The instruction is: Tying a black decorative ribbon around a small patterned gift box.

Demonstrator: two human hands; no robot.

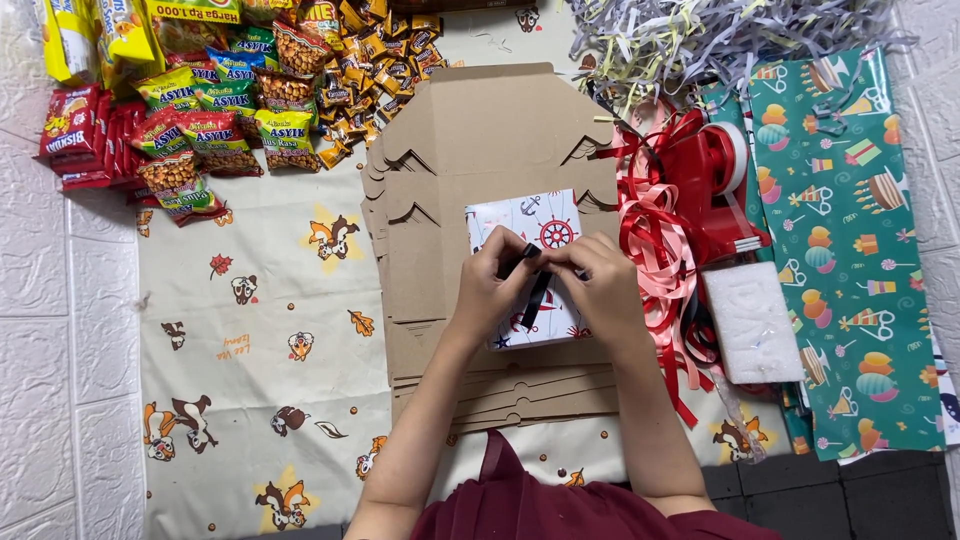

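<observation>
**Two hands tying dark ribbon on a wrapped box**

Left hand [490, 285] and right hand [600, 285] pinch a dark ribbon [537, 295] with closed fingertips over a nautical-print wrapped box [525, 225], which lies on a stack of flat cardboard [480, 130]. The hands hide the knot and the box's lower half. Red ribbon coils [655, 230] lie just right.

I work on a cartoon-print cloth [260, 300]; white brick-pattern panels [60, 330] lie left of it, dark tiles [860, 495] at its lower right.
</observation>
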